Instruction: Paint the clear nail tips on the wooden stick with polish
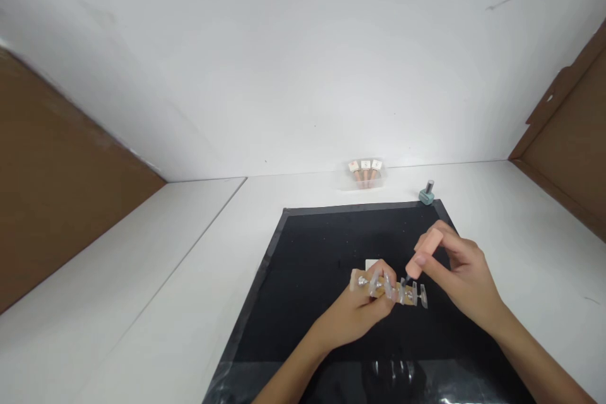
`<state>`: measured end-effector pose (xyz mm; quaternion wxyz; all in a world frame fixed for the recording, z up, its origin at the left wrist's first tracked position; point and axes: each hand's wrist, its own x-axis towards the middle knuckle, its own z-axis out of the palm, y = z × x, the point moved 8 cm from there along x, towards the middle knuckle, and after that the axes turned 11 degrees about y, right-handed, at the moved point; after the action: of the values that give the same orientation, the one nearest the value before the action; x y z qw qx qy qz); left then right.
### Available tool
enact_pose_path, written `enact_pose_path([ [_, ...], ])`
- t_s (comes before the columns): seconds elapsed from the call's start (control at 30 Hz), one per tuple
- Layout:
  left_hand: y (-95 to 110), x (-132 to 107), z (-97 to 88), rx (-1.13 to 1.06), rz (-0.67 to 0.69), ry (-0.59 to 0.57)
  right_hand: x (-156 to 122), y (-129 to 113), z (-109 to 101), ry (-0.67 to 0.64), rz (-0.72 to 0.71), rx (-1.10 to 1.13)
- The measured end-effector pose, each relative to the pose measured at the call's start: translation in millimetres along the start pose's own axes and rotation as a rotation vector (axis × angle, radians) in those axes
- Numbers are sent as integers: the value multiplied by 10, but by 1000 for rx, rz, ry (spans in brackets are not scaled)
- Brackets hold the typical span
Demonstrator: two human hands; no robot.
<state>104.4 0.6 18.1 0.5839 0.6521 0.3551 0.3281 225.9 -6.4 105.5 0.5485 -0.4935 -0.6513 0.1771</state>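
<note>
In the head view, my left hand (360,309) is closed around a tan strip (408,295) that bears several clear false nail tips (389,286). My right hand (466,274) pinches a peach nail polish cap (425,254), tilted, with its dark brush (406,279) pointing down to the left. The brush end is at one of the clear tips towards the strip's right side; whether it touches is too small to tell. Just behind my left fingers shows a white square thing (370,263), partly hidden by them.
A black mat (303,278) lies under my hands on the white table (189,290). Past its far edge stands a clear box (348,184) with several peach bottles, white squares on top. A teal bottle with a silver top (427,196) stands at the mat's far right corner.
</note>
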Motion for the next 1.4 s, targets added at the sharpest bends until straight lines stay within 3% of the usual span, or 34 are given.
enact_pose_path([
  [0.1,-9,3,3,1,5,-8,-19,-11,60,-71,-15,-11],
  [0.23,-26,3,-8,18,1,0,2,33,-45,66,16,-61],
  [0.4,9,-4,0,9,-6,-2,-8,3,35,-43,-24,2],
  [0.57,-14,-18,10,-61,-45,-13,13,22,-62,87,8,-12],
  [0.7,-26,-17,4,-42,-26,-14,-7,-1,8,1,-26,19],
  [0.77,-32,-12,12,-49,-26,-24,-8,21,-16,32,-26,-22],
  [0.87,-21,3,0,-32,-11,-5,-6,-13,-72,88,-97,-24],
  [1.03,-37,3,14,-51,-55,-17,-12,-161,-70,36,-275,-40],
  [1.17,-71,-7,32,-103,-93,-30,-7,-215,-98,64,-316,-48],
  [1.4,-48,18,2,-56,-41,-2,-2,-236,-107,79,-347,-72],
])
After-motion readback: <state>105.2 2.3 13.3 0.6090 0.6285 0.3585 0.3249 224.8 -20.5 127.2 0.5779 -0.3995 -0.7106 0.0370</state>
